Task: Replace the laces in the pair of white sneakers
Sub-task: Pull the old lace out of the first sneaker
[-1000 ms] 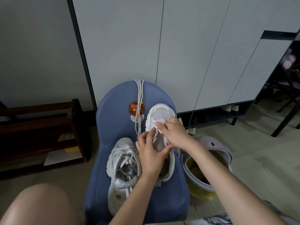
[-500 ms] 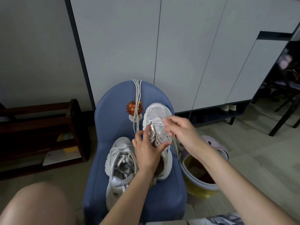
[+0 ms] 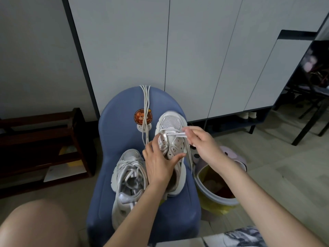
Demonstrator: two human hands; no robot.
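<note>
Two white sneakers sit on a blue stool. The left sneaker is fully laced. The right sneaker has its tongue held by my left hand, thumb and fingers curled around it. My right hand pinches a white lace that crosses the shoe's lowest eyelets, with a strand trailing down the shoe's right side. A bundle of spare white laces hangs over the far edge of the stool.
A pale bin with a yellow liner stands right of the stool. A dark wooden shoe rack is on the left. White cabinet doors fill the back. My bare knee is at the lower left.
My right hand has drawn the lace out to the right of the shoe's toe end. My left hand has slid slightly down the tongue.
</note>
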